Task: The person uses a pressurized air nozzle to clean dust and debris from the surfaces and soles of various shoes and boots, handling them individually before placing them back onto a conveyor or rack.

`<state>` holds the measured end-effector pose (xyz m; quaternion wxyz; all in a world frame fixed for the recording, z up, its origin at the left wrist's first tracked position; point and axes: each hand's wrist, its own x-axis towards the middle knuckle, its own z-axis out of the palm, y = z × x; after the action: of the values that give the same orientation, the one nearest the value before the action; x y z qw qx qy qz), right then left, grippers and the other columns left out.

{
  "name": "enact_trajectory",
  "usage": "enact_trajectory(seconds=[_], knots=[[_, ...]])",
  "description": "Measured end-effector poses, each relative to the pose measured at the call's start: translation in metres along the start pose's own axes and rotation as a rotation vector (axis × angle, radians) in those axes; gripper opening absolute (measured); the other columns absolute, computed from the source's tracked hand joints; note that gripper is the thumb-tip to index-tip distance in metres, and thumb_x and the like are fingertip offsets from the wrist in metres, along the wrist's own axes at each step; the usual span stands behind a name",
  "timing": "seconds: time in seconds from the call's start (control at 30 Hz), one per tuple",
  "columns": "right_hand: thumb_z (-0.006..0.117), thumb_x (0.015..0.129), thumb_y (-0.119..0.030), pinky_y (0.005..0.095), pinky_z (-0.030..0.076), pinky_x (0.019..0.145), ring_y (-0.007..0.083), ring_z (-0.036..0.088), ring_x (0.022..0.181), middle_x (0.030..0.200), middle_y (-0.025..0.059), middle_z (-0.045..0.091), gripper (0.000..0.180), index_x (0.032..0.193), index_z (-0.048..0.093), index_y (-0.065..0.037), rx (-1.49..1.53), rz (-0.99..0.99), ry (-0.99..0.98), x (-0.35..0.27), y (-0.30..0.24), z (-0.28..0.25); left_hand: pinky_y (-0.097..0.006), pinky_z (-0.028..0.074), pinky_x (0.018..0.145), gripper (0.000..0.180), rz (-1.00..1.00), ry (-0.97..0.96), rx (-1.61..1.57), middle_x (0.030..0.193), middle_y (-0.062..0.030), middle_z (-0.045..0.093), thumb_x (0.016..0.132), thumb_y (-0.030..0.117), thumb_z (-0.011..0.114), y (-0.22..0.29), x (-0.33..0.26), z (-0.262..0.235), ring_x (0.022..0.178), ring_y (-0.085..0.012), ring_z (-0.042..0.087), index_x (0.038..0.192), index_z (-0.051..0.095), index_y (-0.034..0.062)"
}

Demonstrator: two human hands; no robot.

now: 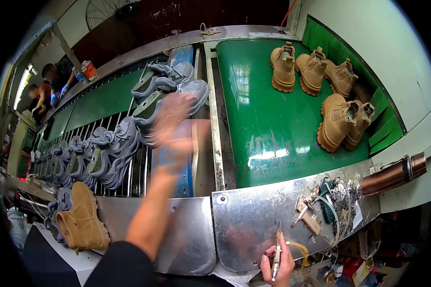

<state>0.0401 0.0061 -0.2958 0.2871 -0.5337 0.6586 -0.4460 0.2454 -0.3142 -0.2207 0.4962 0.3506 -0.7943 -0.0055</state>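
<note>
Left hand, blurred, grip indeterminable, over grey shoes, more apparently outstanding to its left; right hand holding slim metal tool, tan boots on green belt beyond, work seemingly part-done.

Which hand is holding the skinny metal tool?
The right hand, low in view, holds the metal tool; the left hand is a blur by the grey shoes.
</note>
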Motion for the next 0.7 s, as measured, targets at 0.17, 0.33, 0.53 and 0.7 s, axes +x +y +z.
enact_trajectory(seconds=[0.17, 0.33, 0.53, 0.7], knots=[[0.069, 0.070, -0.007, 0.0446, 0.048, 0.073, 0.0366, 0.058, 0.081, 0.093, 0.0178, 0.060, 0.071, 0.136, 0.045, -0.005, -0.627, -0.314, -0.073, 0.074, -0.004, -0.018, -0.041, 0.051, 0.087, 0.084, -0.520, 0.500, 0.691, 0.117, -0.0213, 0.056, 0.062, 0.024, 0.091, -0.146, -0.163, -0.233, 0.098, -0.0288, 0.059, 0.125, 0.045, -0.0068], [0.065, 0.072, -0.010, 0.0483, 0.033, 0.106, 0.0441, 0.038, 0.127, 0.132, 0.0263, 0.043, 0.072, 0.139, 0.038, -0.002, -0.788, -0.229, -0.009, 0.093, -0.014, 0.002, -0.032, 0.046, 0.091, 0.072, -1.063, 0.378, 0.111, 0.118, -0.0158, 0.061, 0.074, 0.039, 0.081, -0.215, -0.211, -0.261, 0.102, -0.0216, 0.060, 0.120, 0.056, -0.0110], [0.066, 0.074, -0.006, 0.0456, 0.037, 0.105, 0.0389, 0.042, 0.127, 0.137, 0.0203, 0.044, 0.062, 0.133, 0.047, -0.003, -0.429, -0.308, 0.101, 0.022, -0.022, -0.002, -0.032, 0.045, 0.094, 0.066, -1.181, 0.670, -0.288, 0.122, -0.0120, 0.059, 0.080, 0.042, 0.074, -0.179, -0.192, -0.260, 0.105, -0.0212, 0.059, 0.119, 0.059, -0.0095], [0.066, 0.076, -0.003, 0.0394, 0.043, 0.100, 0.0335, 0.052, 0.119, 0.130, 0.0152, 0.053, 0.050, 0.125, 0.056, -0.004, -0.280, -0.135, 0.316, -0.057, 0.013, -0.047, -0.031, 0.043, 0.100, 0.062, -1.089, 0.568, 0.220, 0.124, -0.0151, 0.061, 0.088, 0.045, 0.064, -0.075, -0.235, -0.316, 0.107, -0.0215, 0.059, 0.115, 0.062, -0.0102]])
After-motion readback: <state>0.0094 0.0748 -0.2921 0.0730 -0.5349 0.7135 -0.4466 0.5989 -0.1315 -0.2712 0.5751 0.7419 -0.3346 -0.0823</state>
